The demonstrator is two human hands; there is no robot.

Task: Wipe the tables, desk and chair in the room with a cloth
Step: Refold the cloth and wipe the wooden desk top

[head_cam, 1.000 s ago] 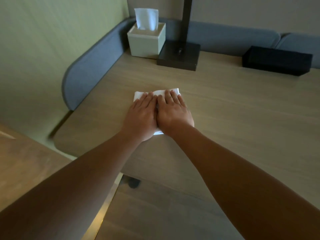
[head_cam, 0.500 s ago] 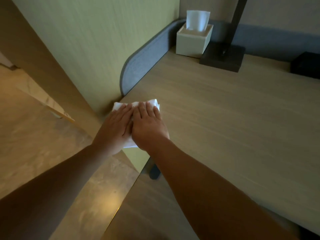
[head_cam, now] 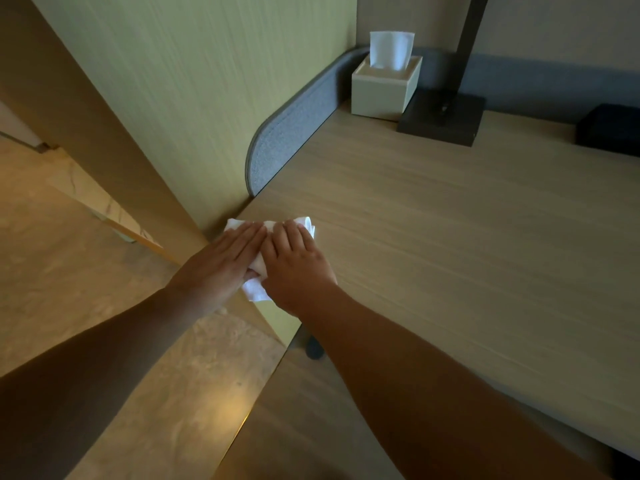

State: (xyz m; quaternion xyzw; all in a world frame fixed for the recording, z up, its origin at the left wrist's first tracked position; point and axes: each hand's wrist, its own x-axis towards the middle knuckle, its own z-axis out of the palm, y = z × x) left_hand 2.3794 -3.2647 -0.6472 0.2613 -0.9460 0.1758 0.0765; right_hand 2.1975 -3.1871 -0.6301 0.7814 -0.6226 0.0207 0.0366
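- Light wood-grain desk (head_cam: 450, 237), set against the walls in a corner.
- Grey fabric-covered edge screen with a rounded end (head_cam: 291, 133), running along the desk's left and rear edges.
- Pale yellow-green wall panel with fine vertical grain (head_cam: 194, 81), left of the desk.
- Beige-grey rear wall (head_cam: 554, 22).
- Cream square tissue box (head_cam: 384, 88), in the back corner, touching the black square lamp base (head_cam: 441, 116).
- Black rectangular box (head_cam: 609, 133), at the right edge.
- Marbled beige stone floor (head_cam: 86, 271), with a warm patch of light (head_cam: 225, 417).
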